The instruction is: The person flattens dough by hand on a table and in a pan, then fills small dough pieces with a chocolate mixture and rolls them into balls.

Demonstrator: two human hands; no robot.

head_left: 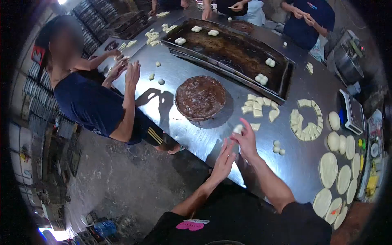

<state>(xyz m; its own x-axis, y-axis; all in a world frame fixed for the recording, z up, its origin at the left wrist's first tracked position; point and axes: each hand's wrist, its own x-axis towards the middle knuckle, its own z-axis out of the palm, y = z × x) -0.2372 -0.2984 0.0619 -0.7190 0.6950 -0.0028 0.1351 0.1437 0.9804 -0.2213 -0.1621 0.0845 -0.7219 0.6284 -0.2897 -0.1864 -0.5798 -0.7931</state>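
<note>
My right hand (246, 143) is closed on a small white dough ball (238, 129), held between thumb and fingers above the front edge of the metal table. Close beside it on the left, my left hand (223, 161) has its fingers stretched out, nothing visible in them. A round pan of brown filling (200, 98) sits just beyond my hands. Cut dough pieces (257, 107) lie behind my right hand, with one separate piece (255, 127) nearer it. To the right rests a small group of dough balls (277, 149).
A large dark tray (228, 49) holds clusters of dough balls. A dough ring (305, 120), flat dough discs (328, 169) and a scale (352, 111) occupy the right. One person (94, 96) stands at the left; others work across the metal table (157, 116).
</note>
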